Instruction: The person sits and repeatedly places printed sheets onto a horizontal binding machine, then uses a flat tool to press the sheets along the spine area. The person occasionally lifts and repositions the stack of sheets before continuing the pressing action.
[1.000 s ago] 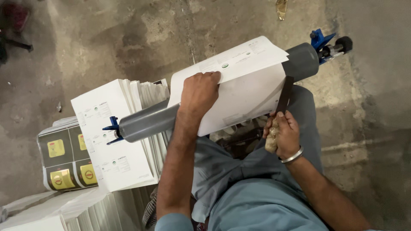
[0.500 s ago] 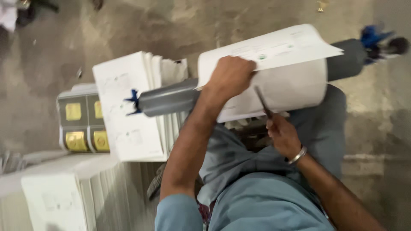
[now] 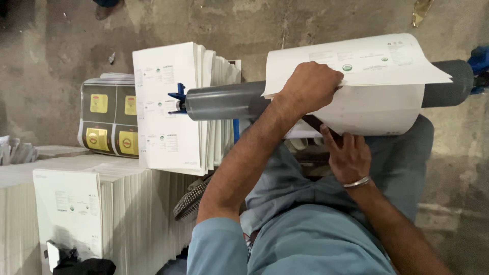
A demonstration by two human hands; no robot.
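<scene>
Fingers of the left hand [image 3: 311, 87] curl down over the edge of a white sheet [image 3: 356, 86], pinning it against the grey pipe [image 3: 229, 101] so it wraps around rather than springing flat. Just below, the right hand [image 3: 349, 155] presses a dark strip, perhaps a blade, up against the sheet's underside; how tightly those fingers close is hard to tell. Left of both hands, past the pipe's end, white sheet stacks [image 3: 173, 107] stand on the floor [image 3: 61, 46], within reach.
</scene>
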